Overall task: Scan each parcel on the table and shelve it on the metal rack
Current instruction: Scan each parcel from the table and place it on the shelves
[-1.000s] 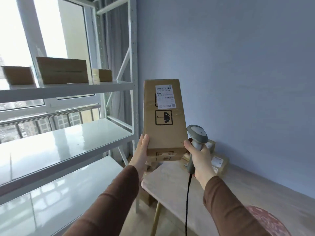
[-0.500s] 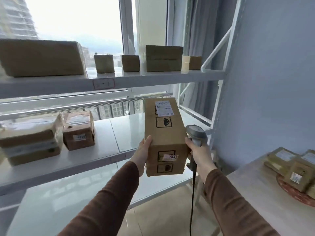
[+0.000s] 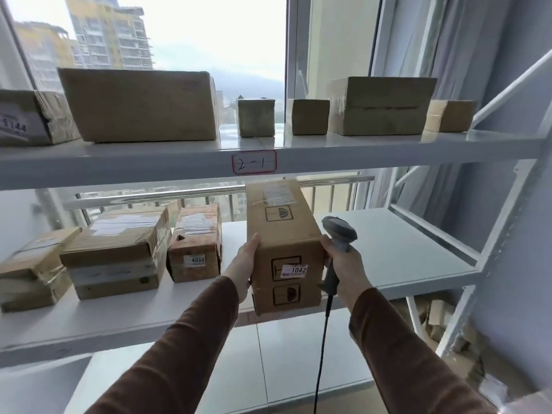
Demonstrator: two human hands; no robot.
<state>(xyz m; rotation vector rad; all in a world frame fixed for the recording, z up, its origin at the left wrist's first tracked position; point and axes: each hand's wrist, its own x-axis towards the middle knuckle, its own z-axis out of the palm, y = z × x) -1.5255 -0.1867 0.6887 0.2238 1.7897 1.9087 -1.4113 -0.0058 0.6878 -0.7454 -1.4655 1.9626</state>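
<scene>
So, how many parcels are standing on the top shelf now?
6, left to right: the box numbered 5144 cut by the frame edge, a large box, two small cubes, a wide box, a small box. More may sit beyond the left edge.

both hands [image 3: 243, 265] press a tall parcel [image 3: 283, 243] over the rack's middle shelf [image 3: 403, 249]; right also grips a scanner [image 3: 339, 243]

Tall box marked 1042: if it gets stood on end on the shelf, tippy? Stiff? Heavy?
The tall box looks stiff: crisp edges, no dents. Probably light, since the left hand and the right hand, which also grips the scanner, steady it by its sides. On its narrow end it could tip; flat is safer.
</scene>
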